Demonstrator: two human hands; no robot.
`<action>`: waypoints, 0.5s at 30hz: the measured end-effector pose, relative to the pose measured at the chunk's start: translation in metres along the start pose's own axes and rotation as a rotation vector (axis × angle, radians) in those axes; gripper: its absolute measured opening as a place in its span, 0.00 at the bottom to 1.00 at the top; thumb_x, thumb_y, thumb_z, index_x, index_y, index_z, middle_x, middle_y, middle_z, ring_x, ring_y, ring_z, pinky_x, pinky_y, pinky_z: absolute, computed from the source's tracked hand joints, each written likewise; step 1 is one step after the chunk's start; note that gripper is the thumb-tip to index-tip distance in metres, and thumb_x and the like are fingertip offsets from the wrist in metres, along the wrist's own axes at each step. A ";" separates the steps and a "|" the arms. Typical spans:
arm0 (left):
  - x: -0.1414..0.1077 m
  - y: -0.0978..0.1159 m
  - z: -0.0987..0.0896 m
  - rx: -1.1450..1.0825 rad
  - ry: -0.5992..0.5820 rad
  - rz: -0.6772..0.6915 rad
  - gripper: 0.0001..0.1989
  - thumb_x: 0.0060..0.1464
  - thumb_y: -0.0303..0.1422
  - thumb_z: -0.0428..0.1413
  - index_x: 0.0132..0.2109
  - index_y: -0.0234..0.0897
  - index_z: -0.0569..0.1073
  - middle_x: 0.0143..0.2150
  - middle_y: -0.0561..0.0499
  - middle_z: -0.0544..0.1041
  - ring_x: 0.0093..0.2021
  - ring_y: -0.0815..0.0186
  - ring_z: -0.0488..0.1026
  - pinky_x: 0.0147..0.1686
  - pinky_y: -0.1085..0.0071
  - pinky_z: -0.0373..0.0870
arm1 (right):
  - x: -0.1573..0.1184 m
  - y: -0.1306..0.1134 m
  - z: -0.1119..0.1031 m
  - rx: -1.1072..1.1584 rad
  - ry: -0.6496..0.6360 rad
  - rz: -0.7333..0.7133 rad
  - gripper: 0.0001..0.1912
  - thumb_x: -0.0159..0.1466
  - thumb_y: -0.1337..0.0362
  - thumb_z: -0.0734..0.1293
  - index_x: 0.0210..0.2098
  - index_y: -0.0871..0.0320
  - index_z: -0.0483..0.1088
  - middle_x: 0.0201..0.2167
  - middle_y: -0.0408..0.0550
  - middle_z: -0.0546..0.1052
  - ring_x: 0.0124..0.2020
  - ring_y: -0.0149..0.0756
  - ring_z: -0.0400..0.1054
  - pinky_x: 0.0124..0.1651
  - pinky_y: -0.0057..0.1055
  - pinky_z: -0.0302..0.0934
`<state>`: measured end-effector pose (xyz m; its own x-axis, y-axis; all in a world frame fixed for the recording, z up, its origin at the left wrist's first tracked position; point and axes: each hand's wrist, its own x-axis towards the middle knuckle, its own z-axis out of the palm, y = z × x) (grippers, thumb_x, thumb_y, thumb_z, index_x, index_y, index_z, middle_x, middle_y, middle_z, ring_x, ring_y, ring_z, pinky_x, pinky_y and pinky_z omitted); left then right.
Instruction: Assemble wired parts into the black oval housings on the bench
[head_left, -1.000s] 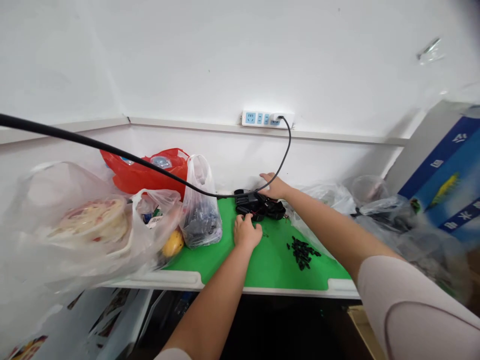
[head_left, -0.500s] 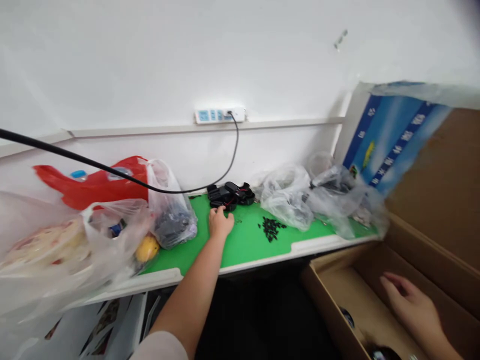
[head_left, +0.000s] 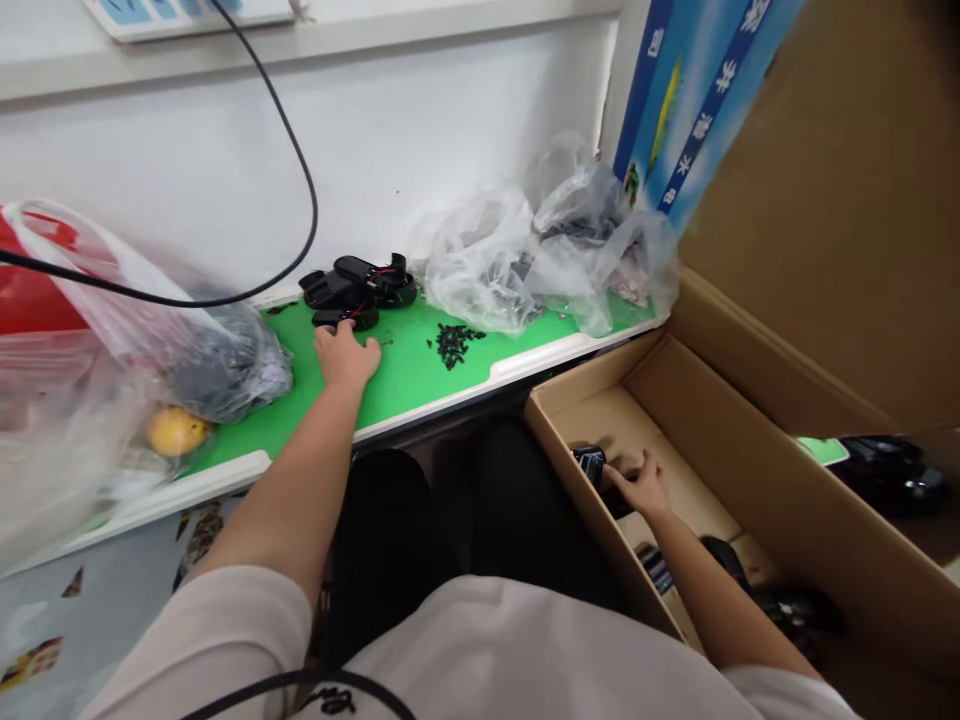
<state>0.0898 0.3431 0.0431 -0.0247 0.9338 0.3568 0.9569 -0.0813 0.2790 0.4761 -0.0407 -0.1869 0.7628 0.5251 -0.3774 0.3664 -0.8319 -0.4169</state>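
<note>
My left hand point(head_left: 346, 355) reaches over the green tabletop point(head_left: 405, 385), thumb and fingers spread. Its fingertips are at the front edge of a pile of black plastic housings point(head_left: 360, 285) with thin red wires. I cannot tell whether they press on the nearest one. Inside the cardboard box point(head_left: 574, 505) on the right, my right hand point(head_left: 643, 490) is open, fingers apart. Close to its thumb lies a glossy black part point(head_left: 591, 462) against the box's near wall. To the right of my left hand is a small heap of tiny black pieces point(head_left: 454, 345).
Clear plastic bags point(head_left: 487, 260) lie at the table's back right. Left of the housings sit a filled bag point(head_left: 225, 360) and a yellow round object point(head_left: 178, 430). A black cable point(head_left: 311, 200) hangs across the left. More black parts point(head_left: 799, 610) lie deeper in the box.
The view has tilted down and turned right, showing more of the box. My right hand has moved beside the black part at the box's near wall. My left hand stays by the housings.
</note>
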 end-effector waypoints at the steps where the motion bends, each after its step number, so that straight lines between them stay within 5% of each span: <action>1: 0.000 0.000 0.000 0.006 0.001 0.006 0.25 0.50 0.37 0.55 0.55 0.35 0.67 0.51 0.38 0.60 0.54 0.51 0.60 0.57 0.57 0.57 | 0.003 -0.009 0.004 -0.013 -0.027 0.015 0.62 0.45 0.30 0.62 0.66 0.60 0.38 0.61 0.65 0.54 0.63 0.54 0.52 0.62 0.42 0.51; 8: 0.004 0.001 0.002 0.043 -0.020 0.007 0.24 0.51 0.37 0.54 0.55 0.35 0.66 0.51 0.38 0.60 0.54 0.50 0.61 0.55 0.55 0.59 | 0.004 -0.058 0.023 -0.144 -0.253 -0.013 0.61 0.44 0.32 0.65 0.67 0.53 0.39 0.64 0.63 0.44 0.65 0.62 0.41 0.61 0.52 0.46; 15: 0.010 -0.001 0.005 0.018 -0.047 0.013 0.23 0.52 0.39 0.53 0.55 0.36 0.65 0.53 0.38 0.61 0.54 0.49 0.60 0.55 0.52 0.57 | 0.005 -0.067 0.016 -0.034 -0.331 -0.214 0.53 0.44 0.48 0.72 0.64 0.59 0.50 0.61 0.61 0.52 0.66 0.57 0.42 0.65 0.47 0.43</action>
<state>0.0900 0.3541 0.0416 0.0013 0.9481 0.3179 0.9621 -0.0878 0.2581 0.4469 0.0201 -0.1738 0.4561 0.7121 -0.5337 0.5200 -0.7000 -0.4895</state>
